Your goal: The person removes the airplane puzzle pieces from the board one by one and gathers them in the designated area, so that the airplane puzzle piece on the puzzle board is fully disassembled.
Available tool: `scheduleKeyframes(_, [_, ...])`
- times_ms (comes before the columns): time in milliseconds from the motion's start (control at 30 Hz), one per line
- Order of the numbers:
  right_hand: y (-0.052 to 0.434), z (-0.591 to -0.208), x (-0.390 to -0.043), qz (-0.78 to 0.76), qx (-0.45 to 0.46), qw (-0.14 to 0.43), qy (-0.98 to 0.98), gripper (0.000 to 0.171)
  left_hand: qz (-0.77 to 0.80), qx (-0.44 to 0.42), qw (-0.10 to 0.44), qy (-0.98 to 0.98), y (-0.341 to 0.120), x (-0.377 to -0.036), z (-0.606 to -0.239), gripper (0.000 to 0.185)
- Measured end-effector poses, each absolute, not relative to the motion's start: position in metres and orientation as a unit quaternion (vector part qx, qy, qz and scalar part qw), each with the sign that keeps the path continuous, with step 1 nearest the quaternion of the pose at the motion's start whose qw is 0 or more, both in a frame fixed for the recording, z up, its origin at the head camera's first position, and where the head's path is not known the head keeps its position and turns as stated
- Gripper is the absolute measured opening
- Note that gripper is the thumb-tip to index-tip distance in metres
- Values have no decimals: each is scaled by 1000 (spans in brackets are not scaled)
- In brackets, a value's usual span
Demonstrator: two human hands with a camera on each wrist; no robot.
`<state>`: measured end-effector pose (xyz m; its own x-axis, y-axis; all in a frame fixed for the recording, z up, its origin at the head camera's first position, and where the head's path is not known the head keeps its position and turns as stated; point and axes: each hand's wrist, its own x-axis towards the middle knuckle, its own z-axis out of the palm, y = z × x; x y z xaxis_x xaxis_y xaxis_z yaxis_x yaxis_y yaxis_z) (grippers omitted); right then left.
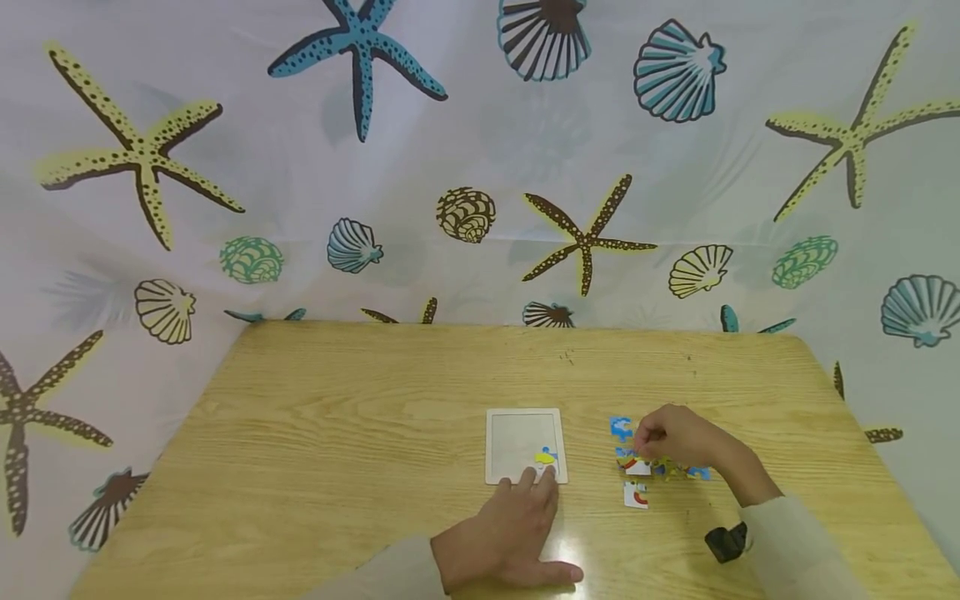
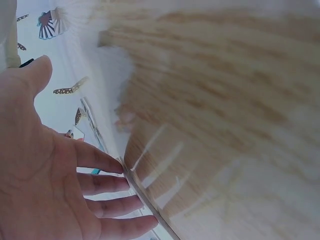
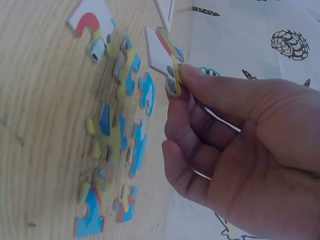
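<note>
A white puzzle tray [image 1: 524, 433] lies on the wooden table [image 1: 337, 433] with one yellow-and-blue piece [image 1: 545, 457] in its near right corner. My left hand [image 1: 510, 533] rests flat on the table, straight fingertips [image 1: 529, 475] touching the tray's near edge [image 2: 131, 181]. To the right, my right hand [image 1: 675, 437] pinches a white-backed puzzle piece [image 3: 162, 52] between thumb and fingers, lifted just above a scatter of loose pieces [image 3: 120, 145]. A red-and-white piece [image 1: 635, 495] lies alone nearer to me.
A curtain printed with starfish and shells [image 1: 480, 167] hangs behind and beside the table. A blue piece [image 1: 621, 428] lies beyond the right hand. A black wrist-camera strap [image 1: 726, 542] sits on my right forearm.
</note>
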<state>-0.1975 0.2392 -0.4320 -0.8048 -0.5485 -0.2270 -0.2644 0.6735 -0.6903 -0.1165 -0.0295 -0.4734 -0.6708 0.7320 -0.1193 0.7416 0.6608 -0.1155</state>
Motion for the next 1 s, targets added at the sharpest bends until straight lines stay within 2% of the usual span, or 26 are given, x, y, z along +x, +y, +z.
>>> scheduleKeyframes(700, [271, -441, -183, -346, -236, 266, 868, 11, -76, 411, 44, 908, -30, -118, -472, 104])
scheduleKeyframes(1000, [270, -445, -176, -316, -199, 240, 896, 11, -72, 415, 45, 906, -30, -118, -472, 103])
